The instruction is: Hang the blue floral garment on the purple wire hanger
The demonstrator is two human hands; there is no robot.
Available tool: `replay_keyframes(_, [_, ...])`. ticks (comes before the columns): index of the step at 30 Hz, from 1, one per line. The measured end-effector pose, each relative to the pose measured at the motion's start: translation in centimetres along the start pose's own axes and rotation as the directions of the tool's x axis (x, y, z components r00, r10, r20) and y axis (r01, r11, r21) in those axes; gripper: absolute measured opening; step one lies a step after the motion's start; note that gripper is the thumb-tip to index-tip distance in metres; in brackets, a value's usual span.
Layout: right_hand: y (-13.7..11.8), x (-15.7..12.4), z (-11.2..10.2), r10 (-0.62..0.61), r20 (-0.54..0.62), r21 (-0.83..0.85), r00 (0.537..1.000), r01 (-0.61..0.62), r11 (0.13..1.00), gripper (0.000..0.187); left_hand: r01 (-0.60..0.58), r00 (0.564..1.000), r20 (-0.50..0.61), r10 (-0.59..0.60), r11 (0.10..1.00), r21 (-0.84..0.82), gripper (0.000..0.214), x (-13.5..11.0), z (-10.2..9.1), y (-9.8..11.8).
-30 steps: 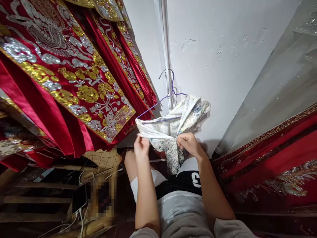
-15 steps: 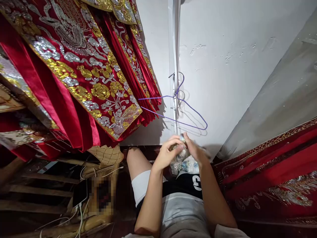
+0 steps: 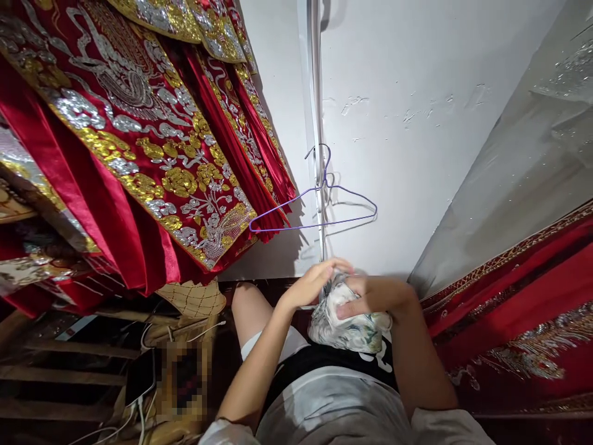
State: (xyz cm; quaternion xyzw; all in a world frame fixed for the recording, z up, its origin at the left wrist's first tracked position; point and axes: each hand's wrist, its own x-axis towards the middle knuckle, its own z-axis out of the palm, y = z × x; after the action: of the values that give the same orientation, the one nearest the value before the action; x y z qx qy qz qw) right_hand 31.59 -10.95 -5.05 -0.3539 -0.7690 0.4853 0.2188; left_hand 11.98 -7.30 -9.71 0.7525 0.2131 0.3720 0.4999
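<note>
Right hand (image 3: 372, 293): fingers clutching bunched floral cloth (image 3: 340, 334) | left hand (image 3: 317, 284): overlapping it, grip unclear | looking soft, light; suiting gathered-fold hold

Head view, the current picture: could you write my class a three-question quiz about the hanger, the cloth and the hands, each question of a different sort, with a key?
1. Multiple choice. Where is the purple hanger?
A) On the floor
B) At the pale upright strip by the wall
C) On the person's lap

2. True or false? The pale patterned cloth is draped over the purple hanger.

3. Fill the gap. The thumb that lies across the cloth belongs to the person's own ____ hand.

Key
1: B.
2: False; the cloth is bunched up below the hanger, apart from it.
3: right; the right hand holds the bunched cloth.
</note>
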Motion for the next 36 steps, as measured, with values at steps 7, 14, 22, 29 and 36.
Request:
replay_keyframes(7, [0.1, -2.0, -7.5, 0.01, -0.225, -0.097, 0.974, -0.032, 0.995, 0.016, 0.089, 0.974, 0.153, -0.168, 0.902, 0.422, 0.031, -3.2, -4.0, -1.0])
replay_keyframes(14, [6.9, 7.1, -9.3, -0.188, -0.623, -0.17, 0.759, 0.103, 0.98, 0.059, 0.256, 0.965, -0.133, -0.228, 0.692, 0.675, 0.022, -8.1, -6.9, 3.6])
replay_keyframes(22, [7.9, 5.6, -7.3, -0.242, -0.605, -0.316, 0.759, 0.05, 0.947, 0.039, 0.514, 0.843, -0.459, -0.28, 0.169, 0.841, 0.024, -7.0, -10.4, 4.9])
replay_keyframes(29, [5.5, 1.8, -7.4, -0.186, -0.609, -0.393, 0.771, -0.089, 0.915, 0.032, 0.488, 0.852, -0.523, 0.015, 0.338, 0.804, 0.02, -4.1, -12.0, 7.6])
replay_keyframes(36, [4.0, 2.2, -3.1, -0.177, -0.548, -0.406, 0.818, -0.075, 0.911, 0.043, 0.278, 0.897, -0.414, 0.154, 0.532, 0.8, 0.044, 0.8, -12.9, 7.9])
